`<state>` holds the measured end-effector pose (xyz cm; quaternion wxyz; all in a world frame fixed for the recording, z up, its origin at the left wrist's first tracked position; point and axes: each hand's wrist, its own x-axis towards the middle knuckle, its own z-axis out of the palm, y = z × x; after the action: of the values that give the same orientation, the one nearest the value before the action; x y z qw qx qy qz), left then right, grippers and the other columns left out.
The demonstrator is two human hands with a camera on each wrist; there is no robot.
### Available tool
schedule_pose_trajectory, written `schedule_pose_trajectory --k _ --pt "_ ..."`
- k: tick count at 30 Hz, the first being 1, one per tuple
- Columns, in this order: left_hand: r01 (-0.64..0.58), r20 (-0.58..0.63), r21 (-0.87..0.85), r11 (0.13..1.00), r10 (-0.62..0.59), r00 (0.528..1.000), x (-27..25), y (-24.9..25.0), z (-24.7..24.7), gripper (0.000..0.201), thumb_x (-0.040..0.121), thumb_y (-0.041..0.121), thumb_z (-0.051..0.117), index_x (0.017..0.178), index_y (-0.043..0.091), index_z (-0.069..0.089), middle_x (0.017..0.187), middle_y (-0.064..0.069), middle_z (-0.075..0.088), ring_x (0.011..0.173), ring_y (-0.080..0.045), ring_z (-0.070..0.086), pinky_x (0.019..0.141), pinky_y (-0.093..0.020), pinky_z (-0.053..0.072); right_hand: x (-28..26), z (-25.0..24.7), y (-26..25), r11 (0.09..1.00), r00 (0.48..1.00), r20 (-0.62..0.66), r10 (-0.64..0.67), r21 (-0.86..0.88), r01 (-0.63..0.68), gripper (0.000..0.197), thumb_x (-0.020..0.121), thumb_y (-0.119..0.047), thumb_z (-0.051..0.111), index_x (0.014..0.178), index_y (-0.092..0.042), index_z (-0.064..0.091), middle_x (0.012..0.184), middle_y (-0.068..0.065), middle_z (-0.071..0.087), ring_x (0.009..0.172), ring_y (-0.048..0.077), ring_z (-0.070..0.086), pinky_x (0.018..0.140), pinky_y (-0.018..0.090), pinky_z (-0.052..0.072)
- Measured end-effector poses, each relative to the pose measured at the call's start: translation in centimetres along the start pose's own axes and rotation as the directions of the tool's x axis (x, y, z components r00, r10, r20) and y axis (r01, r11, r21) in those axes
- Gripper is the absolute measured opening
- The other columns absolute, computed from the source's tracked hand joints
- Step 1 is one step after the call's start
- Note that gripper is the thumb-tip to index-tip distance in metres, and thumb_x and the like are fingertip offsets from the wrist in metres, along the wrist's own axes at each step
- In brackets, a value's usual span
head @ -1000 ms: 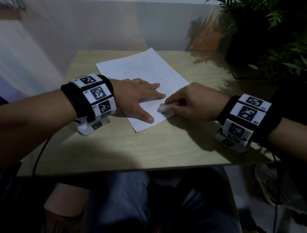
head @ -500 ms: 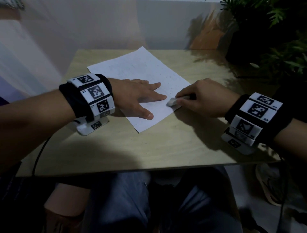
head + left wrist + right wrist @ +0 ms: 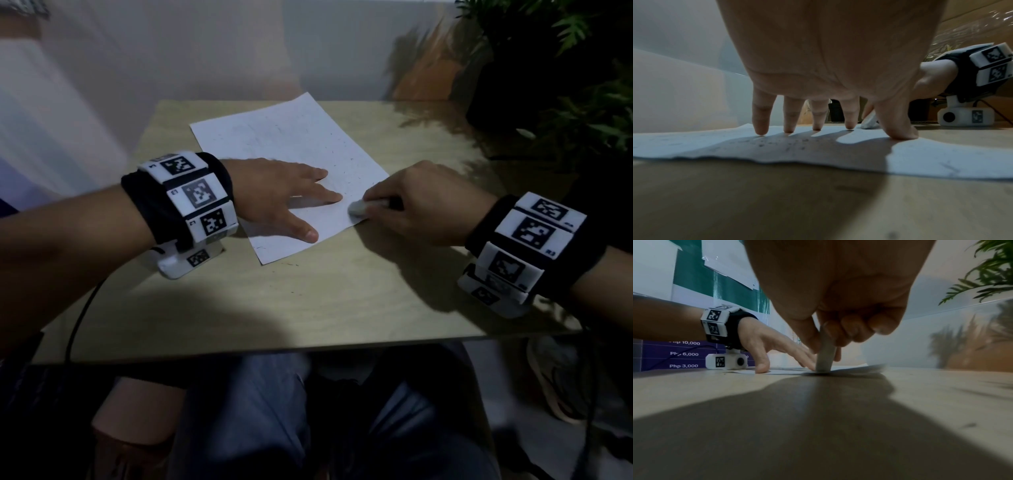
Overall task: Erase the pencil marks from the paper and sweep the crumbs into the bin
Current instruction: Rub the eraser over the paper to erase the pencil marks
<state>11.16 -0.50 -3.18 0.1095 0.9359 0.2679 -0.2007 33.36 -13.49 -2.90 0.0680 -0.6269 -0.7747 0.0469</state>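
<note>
table (image 3: 308,301): matt pale wood | paper (image 3: 294,144): matt white, slightly wavy

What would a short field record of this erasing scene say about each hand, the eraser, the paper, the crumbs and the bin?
left hand: flat on the paper, fingers spread, pressing it down
right hand: pinches the eraser
eraser: white, tip on the paper near its right edge
paper: white sheet, angled on the wooden table
crumbs: dark specks scattered on the sheet
bin: not in view

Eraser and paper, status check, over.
Left hand flat, fingers spread, pressing paper. Right hand pinching eraser, tip on paper's right edge. Crumbs scattered on sheet, unswept. No bin in view; nothing blocking.
</note>
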Motion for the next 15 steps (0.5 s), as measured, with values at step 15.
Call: schedule_pose_trajectory --k 15 --pt "-0.002 0.034 0.037 0.999 0.001 0.999 -0.2 0.3 -0.3 0.095 0.068 0.086 0.037 0.154 0.057 0.011 0.169 0.013 -0.001 0.156 -0.019 0.003 0.125 -0.049 0.011 0.0 -0.2 -0.8 0.981 0.994 0.093 -0.057 0.191 0.038 0.039 0.09 -0.063 0.055 0.105 -0.033 0.075 0.084 -0.008 0.071 0.075 0.015 0.058 0.072 0.03 0.048"
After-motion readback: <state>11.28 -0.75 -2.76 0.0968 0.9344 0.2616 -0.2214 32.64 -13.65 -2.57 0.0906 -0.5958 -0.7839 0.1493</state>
